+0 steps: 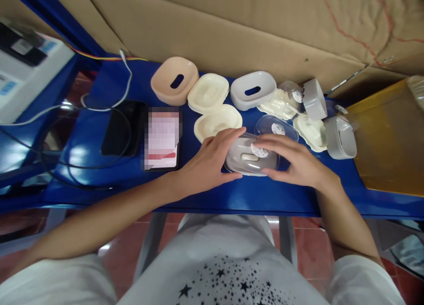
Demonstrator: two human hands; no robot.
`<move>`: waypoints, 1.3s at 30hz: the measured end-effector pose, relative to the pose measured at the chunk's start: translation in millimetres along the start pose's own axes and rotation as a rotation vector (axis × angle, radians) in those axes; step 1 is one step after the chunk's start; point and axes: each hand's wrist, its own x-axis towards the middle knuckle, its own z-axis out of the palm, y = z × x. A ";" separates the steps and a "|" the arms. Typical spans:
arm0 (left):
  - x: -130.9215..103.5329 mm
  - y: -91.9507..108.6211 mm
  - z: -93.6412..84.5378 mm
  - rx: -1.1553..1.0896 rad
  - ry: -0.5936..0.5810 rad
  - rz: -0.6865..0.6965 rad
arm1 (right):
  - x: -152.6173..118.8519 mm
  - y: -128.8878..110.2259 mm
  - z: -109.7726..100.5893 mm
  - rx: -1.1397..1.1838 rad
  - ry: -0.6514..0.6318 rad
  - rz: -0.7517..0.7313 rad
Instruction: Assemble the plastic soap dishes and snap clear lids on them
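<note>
A pale soap box with a clear domed lid [243, 163] sits near the table's front edge, a round printed sticker on its top. My left hand [212, 159] grips its left side, thumb in front and fingers behind. From the right, my right hand [294, 161] holds it, fingers on the lid by the sticker and thumb at the front. Just behind lies another clear lid [288, 131] with a sticker. Two cream trays [208, 93] lie beyond my left hand, and a pale grey soap box base [236, 97] with an oval slot stands behind.
A peach base [160, 90] stands at the back left. More grey bases [341, 143], cream trays [306, 135] and clear lids crowd the right, before a yellow bin [391, 141]. A phone [162, 137], a black device [112, 137] and cables lie left. Cardboard [232, 26] walls the back.
</note>
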 end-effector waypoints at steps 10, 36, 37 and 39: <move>-0.4 1.5 -5.9 0.209 -0.095 0.022 | 3.1 -15.9 12.2 -0.072 -0.081 -0.002; 13.0 -19.2 -37.6 0.487 0.064 -0.084 | -1.0 -15.6 19.9 -0.244 -0.103 0.010; 13.5 -21.0 -37.6 0.530 0.060 -0.098 | -2.8 -16.4 16.4 -0.246 -0.100 0.016; 13.3 -23.1 -35.9 0.589 0.037 -0.106 | -6.5 -17.6 9.2 -0.242 -0.108 0.043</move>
